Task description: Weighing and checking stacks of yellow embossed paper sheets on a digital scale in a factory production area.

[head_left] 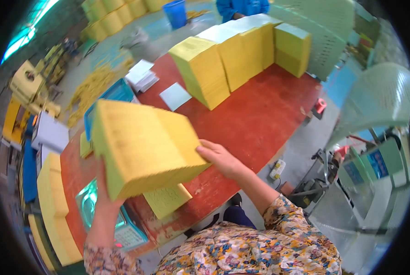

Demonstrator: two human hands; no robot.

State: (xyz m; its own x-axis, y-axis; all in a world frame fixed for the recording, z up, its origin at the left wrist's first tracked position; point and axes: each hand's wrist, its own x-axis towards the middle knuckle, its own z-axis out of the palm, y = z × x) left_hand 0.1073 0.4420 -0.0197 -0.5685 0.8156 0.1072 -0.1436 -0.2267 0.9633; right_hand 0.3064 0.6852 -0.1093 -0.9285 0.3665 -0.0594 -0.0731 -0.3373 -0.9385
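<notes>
Between my two hands is a thick stack of yellow paper sheets [145,146], raised over the near left of the red table [260,123] and slightly blurred. My left hand [106,190] presses on its left end, the fingers partly hidden behind it. At the right end my right hand [218,158] closes on the edge, thumb on top. Beneath the raised stack lies a small yellow pile of sheets [168,201]. Close by my left forearm sits a teal digital scale [131,233] with a shiny plate, partly covered by my arm.
Tall yellow paper stacks [205,71] line the table's far side. White cards [142,75] and a pale sheet [175,96] lie near a blue tray [122,91]. More yellow stacks [53,201] stand left. Chairs [374,105] are at right; a person in blue [241,7] is beyond.
</notes>
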